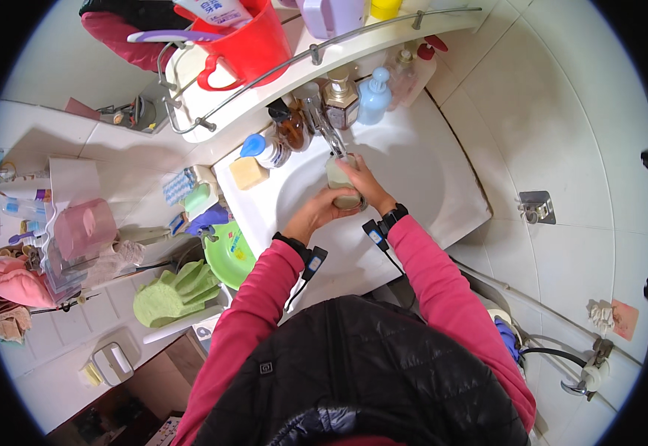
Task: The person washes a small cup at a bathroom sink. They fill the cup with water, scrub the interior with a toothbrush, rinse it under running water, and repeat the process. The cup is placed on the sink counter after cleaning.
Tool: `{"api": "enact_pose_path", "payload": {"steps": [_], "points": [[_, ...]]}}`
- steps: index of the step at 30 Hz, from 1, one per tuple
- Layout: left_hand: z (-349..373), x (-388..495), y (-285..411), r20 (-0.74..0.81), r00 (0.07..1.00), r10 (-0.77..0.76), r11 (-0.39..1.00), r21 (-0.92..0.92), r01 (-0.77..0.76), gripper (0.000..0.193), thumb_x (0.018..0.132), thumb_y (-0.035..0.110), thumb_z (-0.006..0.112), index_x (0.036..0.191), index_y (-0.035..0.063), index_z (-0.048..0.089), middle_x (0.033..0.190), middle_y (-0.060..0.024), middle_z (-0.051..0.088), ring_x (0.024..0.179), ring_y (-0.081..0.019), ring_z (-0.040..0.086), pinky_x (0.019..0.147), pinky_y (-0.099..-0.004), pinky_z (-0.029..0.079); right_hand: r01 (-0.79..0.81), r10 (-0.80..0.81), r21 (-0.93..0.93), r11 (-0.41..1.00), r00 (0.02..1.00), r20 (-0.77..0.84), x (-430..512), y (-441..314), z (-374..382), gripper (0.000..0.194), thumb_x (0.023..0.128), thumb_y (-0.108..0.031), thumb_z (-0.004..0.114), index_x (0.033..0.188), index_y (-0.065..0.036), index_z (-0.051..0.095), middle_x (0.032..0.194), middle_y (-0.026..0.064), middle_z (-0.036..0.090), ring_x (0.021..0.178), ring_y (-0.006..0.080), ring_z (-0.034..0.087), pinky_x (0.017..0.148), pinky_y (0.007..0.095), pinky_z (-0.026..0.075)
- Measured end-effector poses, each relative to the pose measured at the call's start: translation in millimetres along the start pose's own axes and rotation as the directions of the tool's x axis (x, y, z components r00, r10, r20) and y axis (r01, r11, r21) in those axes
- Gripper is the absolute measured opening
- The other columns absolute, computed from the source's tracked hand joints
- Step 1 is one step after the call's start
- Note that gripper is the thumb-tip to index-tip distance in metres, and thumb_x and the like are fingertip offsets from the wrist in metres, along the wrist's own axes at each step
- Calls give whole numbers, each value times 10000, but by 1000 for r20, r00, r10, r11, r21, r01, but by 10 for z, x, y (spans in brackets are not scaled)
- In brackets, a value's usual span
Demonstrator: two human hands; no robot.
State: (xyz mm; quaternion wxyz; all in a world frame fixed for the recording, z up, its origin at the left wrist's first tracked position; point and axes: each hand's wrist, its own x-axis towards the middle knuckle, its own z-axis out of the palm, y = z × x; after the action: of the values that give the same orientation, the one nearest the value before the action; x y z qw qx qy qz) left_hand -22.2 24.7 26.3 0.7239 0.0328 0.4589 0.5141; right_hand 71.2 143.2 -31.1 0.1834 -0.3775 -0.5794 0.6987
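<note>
Over the white washbasin (416,161), both my hands are on a pale, greenish translucent container (338,179). My left hand (319,211) grips its lower end, with the thumb lying across it. From the right side, my right hand (367,181) holds the upper part, fingers reaching over its edge. The container's top lies directly below the spout of the chrome faucet (329,131). I cannot tell whether water is running. My fingers hide part of the container.
Behind the basin stand a blue pump bottle (374,96), a brown pump bottle (295,131) and a blue-capped bottle (271,150). A yellow soap block (248,173) sits on the left rim. Above hangs a railed shelf (271,92) with a red mug (251,47). A green basin (229,253) is at left.
</note>
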Motion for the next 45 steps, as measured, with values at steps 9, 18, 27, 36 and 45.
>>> {"api": "enact_pose_path", "payload": {"steps": [9,18,27,36,45], "points": [[205,-32,-54,-168,980,105,900,435,-22,558,740,135,714,1218,145,426,1083,-55,594,895,-187,644,673,-355,579,162,-209,-303,939,969,-129,-93,135,80,770,760,-486,703,1174,140,527,1132,268,601,1097,348,577,944,358,430],[161,68,-35,-235,956,177,872,487,-42,623,659,143,751,1212,75,472,1044,-73,610,831,-214,654,536,-348,583,153,-197,-249,956,967,-161,141,204,41,601,759,-523,680,949,47,649,920,273,652,897,390,639,774,427,486],[-94,360,-328,-101,736,670,333,927,-176,945,625,169,768,1379,16,220,1131,-248,571,961,-417,620,745,-431,540,-15,-86,-547,837,984,-159,261,92,-19,568,754,-484,709,924,55,649,844,228,664,837,384,645,748,414,501],[-32,268,-126,-124,963,238,836,530,-138,703,727,230,756,1284,30,377,1095,-116,586,902,-241,631,734,-353,551,381,-484,-394,837,851,-205,-18,42,60,444,737,-328,772,973,16,619,757,109,630,732,216,622,695,366,484],[-178,205,-245,-115,974,197,890,438,-129,644,755,210,742,1290,61,416,1046,-132,589,912,-241,627,763,-368,553,-101,-27,-532,841,974,-227,220,139,-69,406,839,-414,618,750,-24,688,688,167,660,648,342,643,622,410,496]]}}
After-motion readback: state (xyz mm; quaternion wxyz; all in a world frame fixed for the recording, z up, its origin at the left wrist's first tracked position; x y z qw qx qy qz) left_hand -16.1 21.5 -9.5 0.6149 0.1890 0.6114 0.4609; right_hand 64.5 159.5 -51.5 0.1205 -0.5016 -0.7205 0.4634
